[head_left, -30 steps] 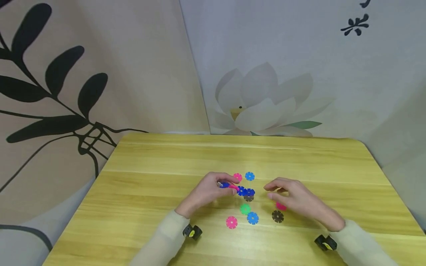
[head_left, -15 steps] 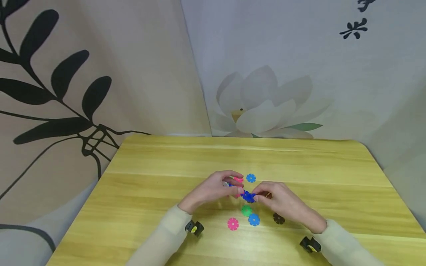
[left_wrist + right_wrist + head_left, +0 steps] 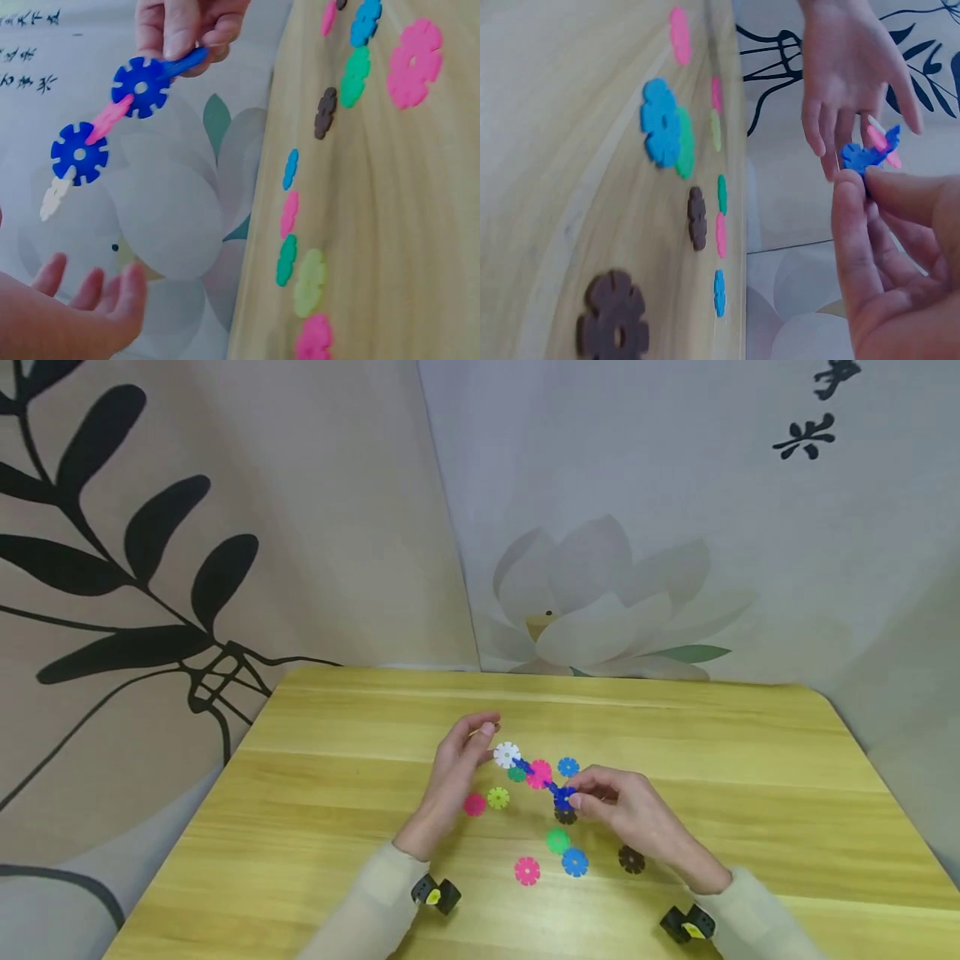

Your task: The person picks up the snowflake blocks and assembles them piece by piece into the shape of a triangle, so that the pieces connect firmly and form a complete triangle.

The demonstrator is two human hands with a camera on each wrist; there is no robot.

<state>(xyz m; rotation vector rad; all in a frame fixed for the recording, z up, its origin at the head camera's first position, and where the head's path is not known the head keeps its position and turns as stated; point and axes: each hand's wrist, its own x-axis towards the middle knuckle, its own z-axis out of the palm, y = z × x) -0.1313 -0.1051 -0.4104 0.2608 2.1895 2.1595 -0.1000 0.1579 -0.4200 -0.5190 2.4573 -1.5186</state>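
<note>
A chain of slotted snowflake discs [image 3: 140, 88] hangs in the air, with white, blue, pink and more blue discs joined edge to edge. My right hand [image 3: 633, 818] pinches the blue disc at its near right end between thumb and fingers. At the far left end is the white disc [image 3: 506, 755]. Beside it my left hand [image 3: 452, 772] has its fingers spread loosely and holds nothing. In the left wrist view, its fingers [image 3: 129, 300] are apart from the white disc, below it.
Loose discs lie flat on the wooden table [image 3: 337, 827]: a yellow-green one [image 3: 498, 797], a pink one [image 3: 527, 871], a light green one [image 3: 558, 841] beside a blue one [image 3: 575, 862], a brown one [image 3: 631, 859] and several others. A patterned wall covering stands behind the table.
My right hand has moved left and taken hold of the blue end of the chain. The left hand has let go of the chain and drawn back to the left, its fingers opening.
</note>
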